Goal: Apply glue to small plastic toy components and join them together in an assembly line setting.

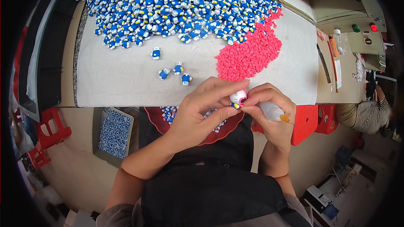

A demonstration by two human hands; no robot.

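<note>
My left hand (195, 111) grips a small toy figure (238, 96) with a white head, pink around its face side and a bit of blue and yellow below. The fingertips of my right hand (273, 133) pinch at the figure's right side; whether a small pink piece is between them I cannot make out. Tucked in the same right hand is a clear squeeze bottle (270, 111) with an orange needle tip pointing right. Just beyond my hands lies a heap of pink pieces (250, 54). Several loose blue-and-white toy bodies (178, 68) rest left of it.
A large pile of blue-and-white bodies (176, 8) covers the far side of the white-sheeted table (122, 75). Below the table edge are a red bowl (229, 133) of figures and a grey bin (131, 131). Red stools (306, 122) and a person in stripes (364, 113) are at right.
</note>
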